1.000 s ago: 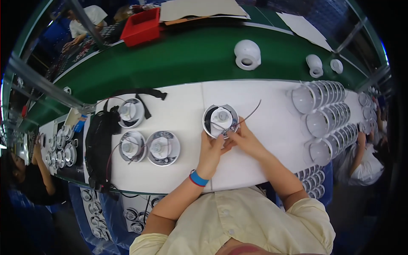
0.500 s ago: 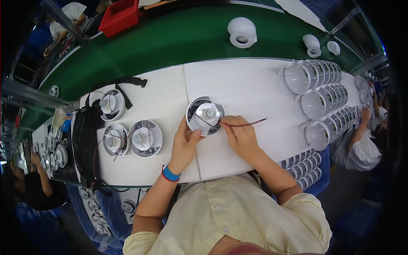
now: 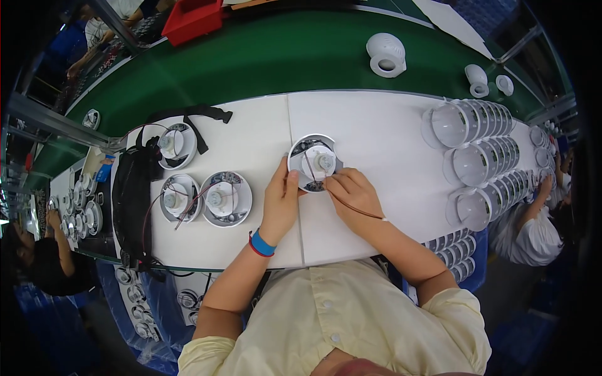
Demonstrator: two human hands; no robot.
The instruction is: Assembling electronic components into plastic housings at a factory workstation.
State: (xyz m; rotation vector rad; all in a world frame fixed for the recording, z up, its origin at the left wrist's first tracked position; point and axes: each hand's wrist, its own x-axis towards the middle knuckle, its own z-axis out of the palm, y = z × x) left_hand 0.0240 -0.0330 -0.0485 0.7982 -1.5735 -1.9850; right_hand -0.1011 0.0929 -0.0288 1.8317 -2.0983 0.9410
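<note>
Over the white tabletop, a round white housing (image 3: 294, 168) rests in my left hand (image 3: 279, 203), thumb on its near rim and fingers round its left side. Inside it stand a white cup and a clear bulb-like part (image 3: 323, 162). My right hand (image 3: 356, 197) is closed at the housing's lower right edge, its fingertips pinching a thin dark red wire (image 3: 355, 209). The wire's loose length trails back over that hand toward the wrist. To the left sit similar white housings with wires: one (image 3: 249, 203) nearest my left hand, another (image 3: 165, 207) beside it, a third (image 3: 187, 147) farther back.
A black bag (image 3: 133, 200) with straps lies at the left. Rows of stacked clear domes (image 3: 469, 169) stand on the right. White shells (image 3: 385, 55) and a red bin (image 3: 191, 22) are on the green surface beyond. People work at both sides.
The wire's free end, which pointed out to the right, now lies back over my right hand. My right fingers have closed in beside the housing. The whole view has shifted slightly.
</note>
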